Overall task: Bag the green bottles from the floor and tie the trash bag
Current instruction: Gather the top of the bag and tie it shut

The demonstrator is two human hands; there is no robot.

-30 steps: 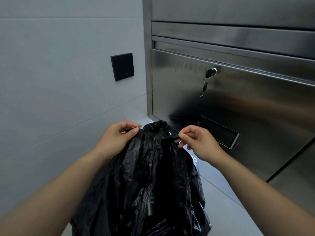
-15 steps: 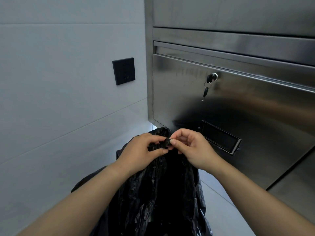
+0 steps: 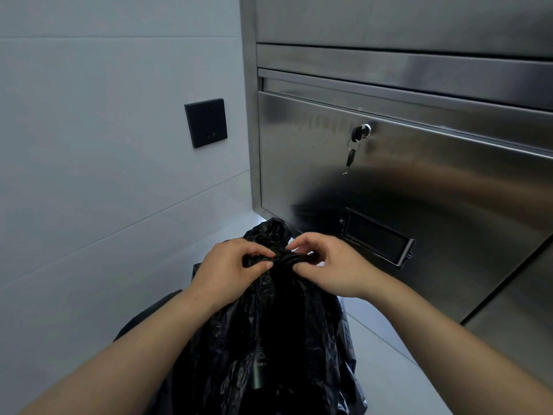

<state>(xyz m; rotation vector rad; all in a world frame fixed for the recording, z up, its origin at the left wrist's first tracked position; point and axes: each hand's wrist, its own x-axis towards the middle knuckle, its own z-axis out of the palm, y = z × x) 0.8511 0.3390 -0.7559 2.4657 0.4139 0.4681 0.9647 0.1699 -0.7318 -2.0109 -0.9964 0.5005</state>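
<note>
A black trash bag (image 3: 278, 333) stands between my forearms, its mouth gathered into a twisted neck with a bunched tuft (image 3: 269, 232) sticking up behind my fingers. My left hand (image 3: 233, 265) pinches the neck from the left. My right hand (image 3: 326, 265) pinches the same twisted band from the right, thumb and fingers closed on the plastic. Through the thin plastic lower down, a dark bottle shape (image 3: 259, 374) shows faintly. No loose green bottles are in view.
A stainless steel cabinet (image 3: 419, 181) fills the right side, with a key in its lock (image 3: 360, 133) and a black label holder (image 3: 377, 238). A grey tiled wall with a black switch plate (image 3: 205, 122) is on the left. Light floor (image 3: 380, 354) runs right of the bag.
My hands came together from apart at the bag's mouth onto the twisted neck. The bag's top is now bunched tighter, and the camera has tilted slightly.
</note>
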